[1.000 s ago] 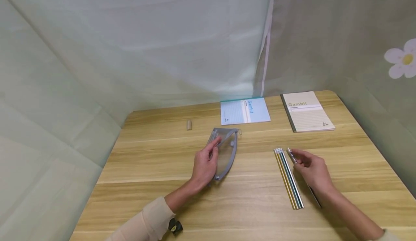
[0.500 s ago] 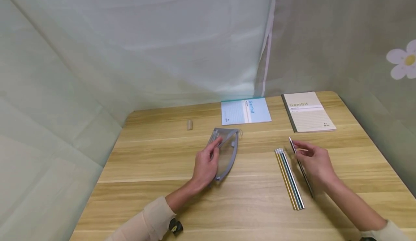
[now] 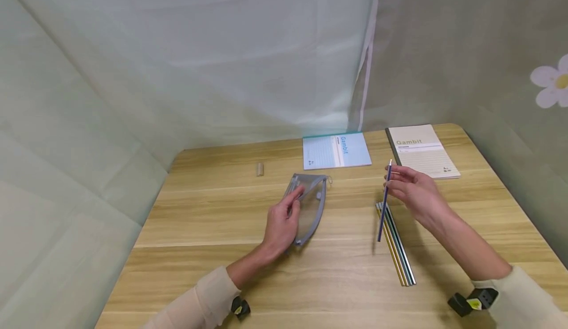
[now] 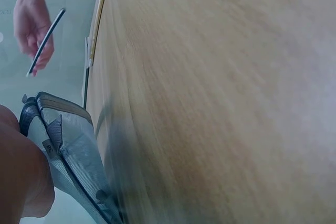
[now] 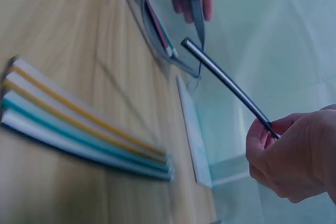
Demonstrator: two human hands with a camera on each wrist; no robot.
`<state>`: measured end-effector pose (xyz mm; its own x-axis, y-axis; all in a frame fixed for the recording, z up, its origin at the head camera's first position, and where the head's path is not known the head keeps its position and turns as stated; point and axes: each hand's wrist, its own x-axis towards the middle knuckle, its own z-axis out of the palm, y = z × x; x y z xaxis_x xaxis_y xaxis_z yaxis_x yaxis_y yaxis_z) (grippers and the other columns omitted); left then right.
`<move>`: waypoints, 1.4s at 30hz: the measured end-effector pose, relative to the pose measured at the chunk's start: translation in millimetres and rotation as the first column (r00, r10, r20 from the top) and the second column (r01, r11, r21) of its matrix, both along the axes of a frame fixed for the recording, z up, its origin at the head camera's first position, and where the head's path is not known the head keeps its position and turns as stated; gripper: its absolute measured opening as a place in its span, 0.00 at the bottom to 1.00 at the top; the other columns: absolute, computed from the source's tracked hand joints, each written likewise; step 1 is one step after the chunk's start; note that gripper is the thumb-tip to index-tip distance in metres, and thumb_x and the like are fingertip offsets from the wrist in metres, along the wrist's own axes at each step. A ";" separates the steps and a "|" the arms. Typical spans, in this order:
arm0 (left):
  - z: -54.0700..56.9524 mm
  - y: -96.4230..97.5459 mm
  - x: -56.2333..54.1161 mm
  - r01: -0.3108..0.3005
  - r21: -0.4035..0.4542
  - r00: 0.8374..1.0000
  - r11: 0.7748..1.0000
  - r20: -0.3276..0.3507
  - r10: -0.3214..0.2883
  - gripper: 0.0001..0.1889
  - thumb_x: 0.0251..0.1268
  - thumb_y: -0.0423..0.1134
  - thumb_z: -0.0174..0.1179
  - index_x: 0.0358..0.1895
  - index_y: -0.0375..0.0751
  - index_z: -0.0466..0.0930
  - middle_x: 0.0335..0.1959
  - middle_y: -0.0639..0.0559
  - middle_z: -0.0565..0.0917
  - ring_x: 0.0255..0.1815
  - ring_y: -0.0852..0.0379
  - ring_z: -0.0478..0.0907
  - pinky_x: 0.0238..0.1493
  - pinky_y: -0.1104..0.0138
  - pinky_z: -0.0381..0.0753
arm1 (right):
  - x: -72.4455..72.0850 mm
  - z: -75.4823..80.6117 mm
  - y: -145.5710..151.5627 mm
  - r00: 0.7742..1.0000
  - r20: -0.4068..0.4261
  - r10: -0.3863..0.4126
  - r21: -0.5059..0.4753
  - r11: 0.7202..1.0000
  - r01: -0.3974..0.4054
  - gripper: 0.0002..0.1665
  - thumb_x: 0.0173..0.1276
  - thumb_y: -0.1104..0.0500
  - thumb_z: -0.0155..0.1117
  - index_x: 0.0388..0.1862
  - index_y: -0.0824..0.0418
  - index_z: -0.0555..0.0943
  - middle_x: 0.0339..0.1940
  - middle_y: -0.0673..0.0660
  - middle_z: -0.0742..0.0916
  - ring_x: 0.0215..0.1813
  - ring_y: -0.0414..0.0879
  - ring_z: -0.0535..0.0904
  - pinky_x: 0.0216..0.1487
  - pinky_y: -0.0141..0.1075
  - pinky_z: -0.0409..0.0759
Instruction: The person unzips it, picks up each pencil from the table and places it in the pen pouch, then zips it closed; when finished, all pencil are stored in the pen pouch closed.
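My left hand (image 3: 281, 226) grips the near side of a grey mesh pencil case (image 3: 311, 214), its zipped mouth spread apart. Inside the case, a few pencils (image 5: 159, 29) show in the right wrist view. Between thumb and fingertips of my right hand (image 3: 419, 193), a dark blue pencil (image 3: 383, 210) is pinched near its upper end. It hangs steeply tilted above the table, its lower end pointing towards me. Below and to its right lies a row of several pencils (image 3: 399, 257), gold, green and silver, side by side.
A blue notebook (image 3: 321, 154) lies behind the case, and a cream notebook (image 3: 426, 156) with a dark spine lies to its right. A small beige cylinder (image 3: 260, 169) sits at the back left of the wooden table (image 3: 199, 225). Fabric curtains (image 3: 248, 62) enclose the table.
My right hand has lifted the dark pencil off the table and carried it up and left, over the pencil row. The left hand and the case have stayed in place.
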<state>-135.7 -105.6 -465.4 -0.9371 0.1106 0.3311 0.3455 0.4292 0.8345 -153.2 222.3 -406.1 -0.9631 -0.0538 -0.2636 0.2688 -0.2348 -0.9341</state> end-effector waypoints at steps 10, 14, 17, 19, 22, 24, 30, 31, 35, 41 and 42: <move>-0.7 -0.9 0.0 -0.002 -0.008 1.000 1.000 -0.010 0.002 0.20 0.80 0.27 0.53 0.70 0.34 0.80 0.65 0.42 0.84 0.60 0.51 0.84 0.57 0.56 0.84 | -22.8 -4.6 -48.0 0.999 0.040 -0.018 -0.098 0.995 0.022 0.19 0.75 0.77 0.58 0.60 0.65 0.71 0.38 0.50 0.85 0.41 0.40 0.86 0.52 0.32 0.86; -0.7 -0.5 -0.5 -0.001 -0.007 1.000 1.000 -0.031 0.001 0.20 0.80 0.26 0.53 0.70 0.34 0.80 0.65 0.42 0.84 0.59 0.49 0.85 0.57 0.56 0.84 | -31.3 -14.2 -69.0 0.998 0.052 -0.041 -0.126 0.991 0.047 0.21 0.73 0.79 0.57 0.60 0.68 0.68 0.34 0.50 0.85 0.38 0.40 0.86 0.52 0.33 0.86; -0.6 -0.1 -0.4 -0.001 -0.005 0.999 1.000 -0.050 0.001 0.20 0.79 0.26 0.53 0.69 0.33 0.80 0.64 0.41 0.84 0.61 0.49 0.84 0.60 0.56 0.83 | -35.5 -21.8 -84.2 0.997 0.068 -0.044 -0.143 0.988 0.053 0.23 0.72 0.80 0.56 0.62 0.71 0.66 0.33 0.51 0.86 0.36 0.41 0.87 0.52 0.34 0.86; -0.4 0.3 -0.3 -0.002 -0.007 0.998 1.000 -0.066 0.002 0.20 0.79 0.25 0.53 0.69 0.32 0.80 0.64 0.41 0.85 0.63 0.49 0.83 0.61 0.56 0.83 | -37.0 -26.6 -94.2 0.996 0.079 -0.045 -0.161 0.985 0.057 0.24 0.71 0.81 0.55 0.63 0.72 0.65 0.33 0.52 0.86 0.35 0.41 0.87 0.51 0.34 0.87; 0.1 0.7 0.1 -0.004 -0.008 0.997 1.000 -0.076 0.004 0.20 0.79 0.26 0.54 0.69 0.32 0.80 0.63 0.41 0.85 0.62 0.49 0.84 0.58 0.55 0.84 | -36.9 -32.2 -108.1 0.994 0.094 -0.049 -0.166 0.984 0.064 0.26 0.70 0.82 0.55 0.65 0.73 0.64 0.34 0.54 0.85 0.33 0.42 0.87 0.47 0.33 0.87; 0.3 1.0 0.0 -0.006 -0.009 0.997 1.000 -0.083 0.005 0.20 0.79 0.26 0.54 0.69 0.32 0.80 0.63 0.41 0.85 0.62 0.48 0.84 0.59 0.54 0.84 | -36.1 -35.3 -116.4 0.993 0.102 -0.055 -0.159 0.985 0.070 0.27 0.70 0.82 0.56 0.66 0.74 0.64 0.36 0.56 0.86 0.33 0.42 0.87 0.45 0.32 0.87; -0.1 1.3 -0.8 -0.010 -0.009 0.997 1.000 -0.078 0.009 0.20 0.79 0.26 0.54 0.69 0.33 0.81 0.64 0.43 0.85 0.63 0.53 0.82 0.60 0.55 0.83 | -32.8 -44.4 -136.1 0.991 0.112 -0.069 -0.133 0.988 0.083 0.28 0.69 0.82 0.59 0.66 0.74 0.65 0.43 0.62 0.86 0.33 0.43 0.87 0.44 0.33 0.88; -0.2 1.3 -0.9 -0.011 -0.011 0.997 1.000 -0.075 0.010 0.20 0.79 0.26 0.54 0.69 0.34 0.81 0.64 0.43 0.85 0.63 0.54 0.82 0.60 0.55 0.83 | -32.1 -45.9 -138.6 0.991 0.111 -0.070 -0.126 0.988 0.084 0.28 0.68 0.82 0.59 0.66 0.74 0.66 0.44 0.63 0.86 0.33 0.43 0.87 0.44 0.33 0.88; 0.7 1.9 -0.9 -0.014 -0.019 0.998 1.000 -0.066 0.013 0.20 0.79 0.27 0.54 0.70 0.34 0.80 0.64 0.44 0.85 0.58 0.56 0.83 0.55 0.58 0.84 | -28.0 -50.4 -146.4 0.992 0.101 -0.077 -0.084 0.993 0.085 0.29 0.68 0.82 0.61 0.65 0.74 0.66 0.47 0.66 0.84 0.31 0.43 0.86 0.43 0.33 0.88; 0.7 1.9 -1.3 -0.016 -0.026 0.998 1.000 -0.065 0.014 0.20 0.79 0.27 0.54 0.70 0.33 0.80 0.64 0.43 0.85 0.50 0.50 0.84 0.46 0.62 0.83 | -23.7 -53.0 -154.0 0.992 0.069 -0.104 -0.036 0.994 0.106 0.30 0.67 0.82 0.63 0.65 0.71 0.66 0.46 0.68 0.85 0.31 0.45 0.87 0.41 0.33 0.88; 0.5 1.9 -1.6 -0.016 -0.027 0.998 1.000 -0.063 0.014 0.20 0.79 0.27 0.54 0.70 0.33 0.80 0.64 0.43 0.85 0.49 0.50 0.84 0.46 0.63 0.82 | -23.4 -53.0 -155.0 0.992 0.063 -0.107 -0.035 0.993 0.110 0.30 0.67 0.82 0.63 0.64 0.71 0.67 0.46 0.68 0.85 0.31 0.45 0.87 0.41 0.34 0.88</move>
